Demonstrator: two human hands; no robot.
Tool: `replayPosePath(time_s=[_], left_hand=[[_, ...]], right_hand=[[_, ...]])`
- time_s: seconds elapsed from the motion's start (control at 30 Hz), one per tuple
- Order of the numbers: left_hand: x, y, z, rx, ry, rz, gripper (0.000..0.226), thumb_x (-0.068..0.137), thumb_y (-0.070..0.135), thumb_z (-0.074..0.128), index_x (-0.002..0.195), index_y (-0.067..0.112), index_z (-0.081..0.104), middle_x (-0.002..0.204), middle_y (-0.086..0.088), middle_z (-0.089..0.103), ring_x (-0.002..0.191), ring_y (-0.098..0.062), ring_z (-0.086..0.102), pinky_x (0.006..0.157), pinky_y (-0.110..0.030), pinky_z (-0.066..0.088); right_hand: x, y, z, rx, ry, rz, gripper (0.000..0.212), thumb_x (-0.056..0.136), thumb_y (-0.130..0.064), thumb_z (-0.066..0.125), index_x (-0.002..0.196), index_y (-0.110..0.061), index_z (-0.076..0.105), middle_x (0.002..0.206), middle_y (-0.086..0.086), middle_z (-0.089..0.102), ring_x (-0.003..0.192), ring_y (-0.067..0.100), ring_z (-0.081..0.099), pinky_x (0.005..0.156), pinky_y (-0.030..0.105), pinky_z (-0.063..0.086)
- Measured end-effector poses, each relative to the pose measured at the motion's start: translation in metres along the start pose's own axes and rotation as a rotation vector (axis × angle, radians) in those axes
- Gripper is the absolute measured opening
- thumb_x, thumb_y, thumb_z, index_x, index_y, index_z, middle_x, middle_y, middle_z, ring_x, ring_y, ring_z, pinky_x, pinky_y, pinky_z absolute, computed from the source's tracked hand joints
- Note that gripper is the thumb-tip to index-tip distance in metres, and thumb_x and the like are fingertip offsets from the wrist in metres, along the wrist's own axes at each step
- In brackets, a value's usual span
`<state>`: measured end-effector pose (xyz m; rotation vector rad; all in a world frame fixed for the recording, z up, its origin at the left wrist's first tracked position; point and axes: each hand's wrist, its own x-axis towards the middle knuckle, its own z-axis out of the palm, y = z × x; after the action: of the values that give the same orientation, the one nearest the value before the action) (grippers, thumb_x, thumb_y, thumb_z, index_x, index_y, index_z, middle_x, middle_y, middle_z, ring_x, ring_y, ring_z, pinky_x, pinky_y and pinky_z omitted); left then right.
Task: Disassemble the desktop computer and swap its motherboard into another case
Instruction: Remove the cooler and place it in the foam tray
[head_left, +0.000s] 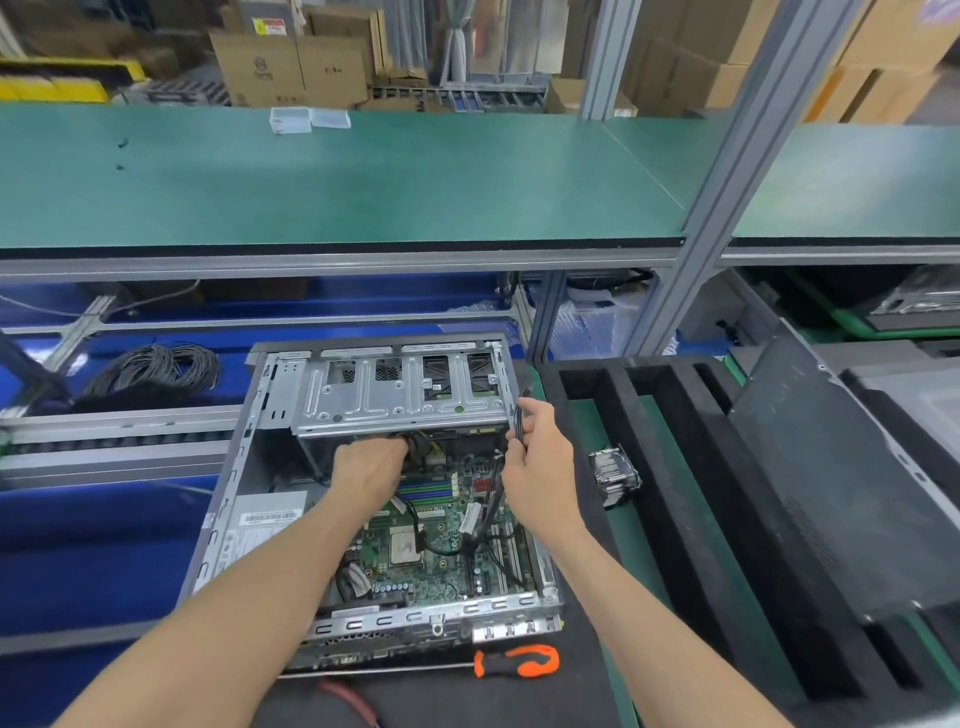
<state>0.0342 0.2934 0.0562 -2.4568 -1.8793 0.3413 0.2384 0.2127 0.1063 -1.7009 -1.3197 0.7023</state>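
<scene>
An open desktop case (228, 525) lies on the bench with its green motherboard (436, 566) exposed and a metal drive cage (400, 389) across its far end. My left hand (366, 465) reaches under the cage and grips a black cable bundle with a connector (423, 447). At the case's right edge, my right hand (535, 457) holds black cables (519, 415) pulled up and away from the board. A bare CPU (404, 548) sits in the board's middle. A heatsink (613, 473) lies to the right of the case.
An orange-handled screwdriver (519, 661) lies at the case's near edge. Black foam trays (675, 467) and a dark side panel (831, 493) fill the right. A coil of grey cable (156, 369) sits at the left. A green shelf (337, 176) spans overhead.
</scene>
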Motion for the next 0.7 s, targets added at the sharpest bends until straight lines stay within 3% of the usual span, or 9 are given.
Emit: replayPosePath(time_s=[0.13, 0.23, 0.33, 0.43, 0.53, 0.7], left_hand=[[0.007, 0.002, 0.004, 0.008, -0.017, 0.011, 0.026, 0.094, 0.007, 0.051, 0.113, 0.021, 0.062, 0.097, 0.0, 0.068, 0.086, -0.026, 0.067, 0.063, -0.033, 0.042], [0.011, 0.006, 0.006, 0.036, 0.016, 0.024, 0.024, 0.093, 0.005, 0.053, 0.107, 0.02, 0.066, 0.083, 0.001, 0.056, 0.073, -0.024, 0.057, 0.06, -0.033, 0.041], [0.013, 0.006, 0.008, 0.042, 0.021, 0.086, 0.022, 0.097, 0.007, 0.048, 0.102, 0.019, 0.066, 0.081, 0.002, 0.062, 0.072, -0.021, 0.061, 0.057, -0.029, 0.042], [0.016, 0.002, 0.011, -0.051, -0.045, 0.095, 0.015, 0.096, 0.007, 0.046, 0.094, 0.017, 0.058, 0.07, 0.006, 0.055, 0.07, -0.021, 0.06, 0.057, -0.029, 0.042], [0.018, 0.0, 0.014, -0.109, -0.082, 0.079, 0.01, 0.089, 0.006, 0.048, 0.086, 0.015, 0.049, 0.063, 0.007, 0.044, 0.066, -0.023, 0.055, 0.059, -0.029, 0.041], [0.015, 0.004, 0.009, -0.004, -0.038, 0.139, 0.012, 0.092, 0.007, 0.051, 0.087, 0.018, 0.055, 0.063, 0.006, 0.045, 0.058, -0.019, 0.05, 0.052, -0.029, 0.04]], right_hand=[[0.001, 0.001, 0.0, 0.009, -0.004, 0.004, 0.047, 0.099, 0.0, 0.049, 0.139, -0.023, 0.04, 0.119, 0.002, 0.056, 0.11, 0.012, 0.057, 0.084, 0.032, 0.054], [0.001, 0.002, 0.001, 0.009, -0.003, -0.002, 0.045, 0.099, -0.002, 0.048, 0.14, -0.021, 0.04, 0.124, 0.005, 0.056, 0.112, 0.01, 0.058, 0.086, 0.029, 0.052], [0.001, 0.005, 0.001, -0.005, -0.005, 0.0, 0.045, 0.099, -0.003, 0.048, 0.139, -0.023, 0.041, 0.112, -0.007, 0.055, 0.099, -0.004, 0.057, 0.071, 0.013, 0.045], [0.002, 0.006, 0.001, -0.011, -0.013, 0.005, 0.045, 0.099, -0.001, 0.048, 0.138, -0.023, 0.041, 0.103, -0.019, 0.05, 0.098, -0.014, 0.052, 0.067, 0.011, 0.045], [0.002, 0.005, 0.001, -0.015, -0.01, 0.002, 0.045, 0.099, -0.001, 0.049, 0.138, -0.022, 0.041, 0.103, -0.014, 0.052, 0.096, -0.011, 0.054, 0.069, 0.014, 0.046], [0.002, 0.004, 0.0, -0.01, -0.018, -0.005, 0.047, 0.099, -0.001, 0.048, 0.141, -0.02, 0.04, 0.119, 0.002, 0.056, 0.106, 0.005, 0.057, 0.078, 0.014, 0.043]])
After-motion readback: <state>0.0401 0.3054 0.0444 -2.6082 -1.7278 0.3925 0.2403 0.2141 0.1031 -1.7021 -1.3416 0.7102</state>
